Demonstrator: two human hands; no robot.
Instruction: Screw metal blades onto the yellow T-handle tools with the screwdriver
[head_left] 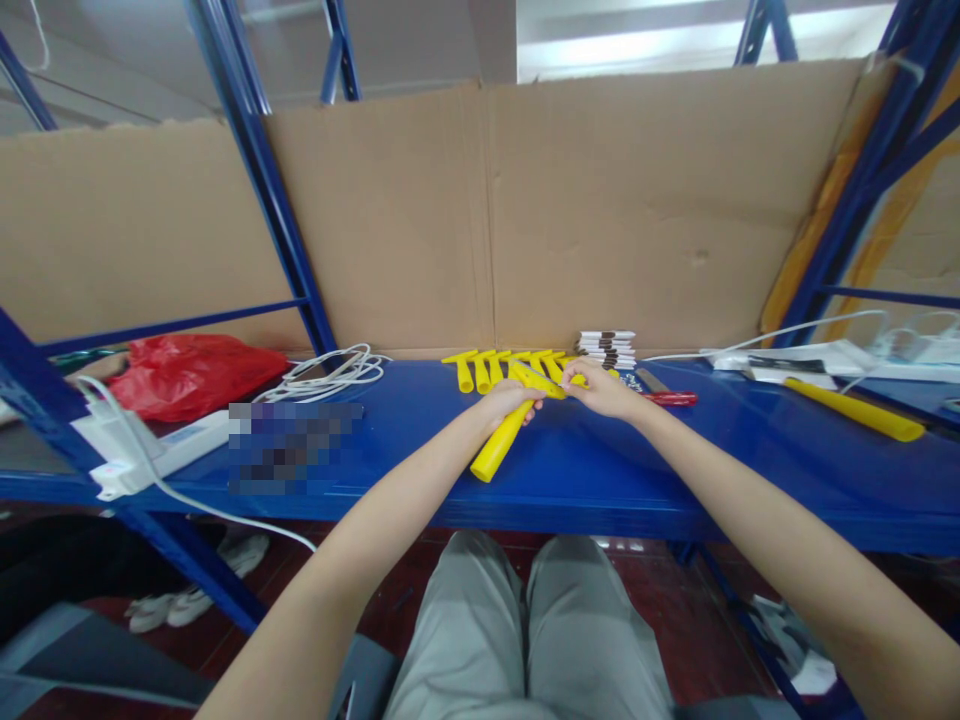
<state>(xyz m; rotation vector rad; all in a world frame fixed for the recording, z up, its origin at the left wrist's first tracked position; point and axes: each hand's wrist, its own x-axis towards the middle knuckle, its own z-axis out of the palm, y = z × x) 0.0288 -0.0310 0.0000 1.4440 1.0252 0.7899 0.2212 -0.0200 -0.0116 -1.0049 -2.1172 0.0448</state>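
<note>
My left hand (512, 401) is wrapped round a yellow T-shaped tool (498, 446), its thick handle pointing down toward the front edge of the blue shelf. My right hand (596, 388) is closed at the right end of the tool's head, fingers pinched; what they pinch is too small to make out. Behind both hands several similar yellow tools (465, 373) stand in a row. A stack of small white packets with dark marks (607, 348) sits behind my right hand. Just right of that hand lies a red-handled object (675, 399).
On the left are a red plastic bag (196, 376), a coiled white cable (334, 374) and a white power strip (196, 440). At the right lies a yellow rod (855, 410) by white items. A cardboard panel (637, 210) rises behind the blue shelf (600, 505).
</note>
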